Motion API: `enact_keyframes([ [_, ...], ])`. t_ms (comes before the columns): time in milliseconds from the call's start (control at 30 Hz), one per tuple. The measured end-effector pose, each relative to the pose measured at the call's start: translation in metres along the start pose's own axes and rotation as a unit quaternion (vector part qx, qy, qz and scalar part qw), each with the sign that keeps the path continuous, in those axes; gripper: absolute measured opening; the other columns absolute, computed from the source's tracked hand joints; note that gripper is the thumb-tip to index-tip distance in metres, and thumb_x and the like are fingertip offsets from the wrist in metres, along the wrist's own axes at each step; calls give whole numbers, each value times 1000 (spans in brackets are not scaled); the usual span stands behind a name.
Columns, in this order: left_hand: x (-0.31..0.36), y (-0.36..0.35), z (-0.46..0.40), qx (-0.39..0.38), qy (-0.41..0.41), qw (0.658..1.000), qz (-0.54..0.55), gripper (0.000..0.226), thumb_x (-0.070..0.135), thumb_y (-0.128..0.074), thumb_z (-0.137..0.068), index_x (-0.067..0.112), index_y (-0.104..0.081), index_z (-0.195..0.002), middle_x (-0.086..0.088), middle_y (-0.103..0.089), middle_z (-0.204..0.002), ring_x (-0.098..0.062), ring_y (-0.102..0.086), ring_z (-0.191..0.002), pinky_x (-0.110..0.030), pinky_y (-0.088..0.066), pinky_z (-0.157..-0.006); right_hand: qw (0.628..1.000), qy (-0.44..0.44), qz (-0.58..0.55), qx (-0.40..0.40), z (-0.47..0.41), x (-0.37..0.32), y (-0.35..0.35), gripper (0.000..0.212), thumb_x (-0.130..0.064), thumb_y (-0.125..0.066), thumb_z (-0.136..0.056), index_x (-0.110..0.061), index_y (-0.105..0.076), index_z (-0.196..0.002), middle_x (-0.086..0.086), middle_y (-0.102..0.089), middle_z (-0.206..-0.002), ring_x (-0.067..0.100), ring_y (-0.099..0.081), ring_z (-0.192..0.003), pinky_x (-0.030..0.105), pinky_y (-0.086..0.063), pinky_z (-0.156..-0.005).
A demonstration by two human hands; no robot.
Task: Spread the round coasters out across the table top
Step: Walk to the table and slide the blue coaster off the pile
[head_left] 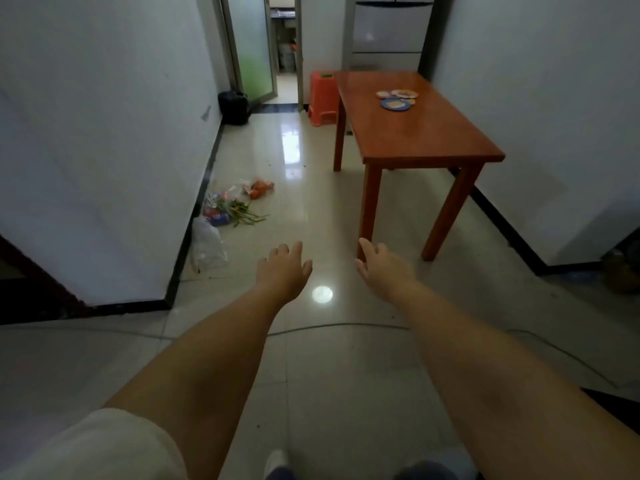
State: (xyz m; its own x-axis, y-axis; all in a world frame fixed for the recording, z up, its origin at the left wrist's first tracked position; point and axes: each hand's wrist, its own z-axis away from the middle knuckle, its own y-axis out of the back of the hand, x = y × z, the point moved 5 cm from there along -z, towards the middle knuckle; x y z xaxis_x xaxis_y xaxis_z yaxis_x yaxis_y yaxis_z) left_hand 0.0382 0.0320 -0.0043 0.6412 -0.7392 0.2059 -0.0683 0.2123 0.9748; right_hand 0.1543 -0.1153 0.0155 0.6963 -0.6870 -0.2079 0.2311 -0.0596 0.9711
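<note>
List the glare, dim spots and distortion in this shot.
Head view: a round bright glare spot on the glossy floor between the hands, left and right; a window-like reflection further on; sheen on the table. Corners are dim, walls bow from the wide lens, and the coasters look soft and small.

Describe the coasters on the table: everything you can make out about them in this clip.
The coasters lie flat in one tight cluster on the far half of the red-brown wooden table, some overlapping. The nearest is round with a blue rim and a pale centre; those behind look pale with printed patterns, too small to read. Their exact count is unclear, perhaps three or four. Nothing else touches them; both hands are empty and well short of the table.
</note>
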Motion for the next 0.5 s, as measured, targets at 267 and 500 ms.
enact_keyframes([
  [267, -35, 3, -116, -20, 12, 1000, -3, 53, 44, -30, -97, 12, -42, -138, -17, -51, -137, -33, -48, -126, -48, -41, -102, 1000, -15, 14, -19, -124, -11, -8, 53, -42, -30, -99, -19, -26, -147, 16, -44, -138, 37, -49, -123, 47, -44, -97],
  [500, -71, 39, -261, -19, -22, 999, -32, 53, 44, -32, -96, 13, -45, -136, -15, -52, -138, -31, -49, -127, -46, -40, -103, 999, -45, 22, 1, -263, -38, 9, 49, -41, -29, -100, -18, -33, -142, 15, -47, -136, 35, -47, -123, 47, -41, -95],
])
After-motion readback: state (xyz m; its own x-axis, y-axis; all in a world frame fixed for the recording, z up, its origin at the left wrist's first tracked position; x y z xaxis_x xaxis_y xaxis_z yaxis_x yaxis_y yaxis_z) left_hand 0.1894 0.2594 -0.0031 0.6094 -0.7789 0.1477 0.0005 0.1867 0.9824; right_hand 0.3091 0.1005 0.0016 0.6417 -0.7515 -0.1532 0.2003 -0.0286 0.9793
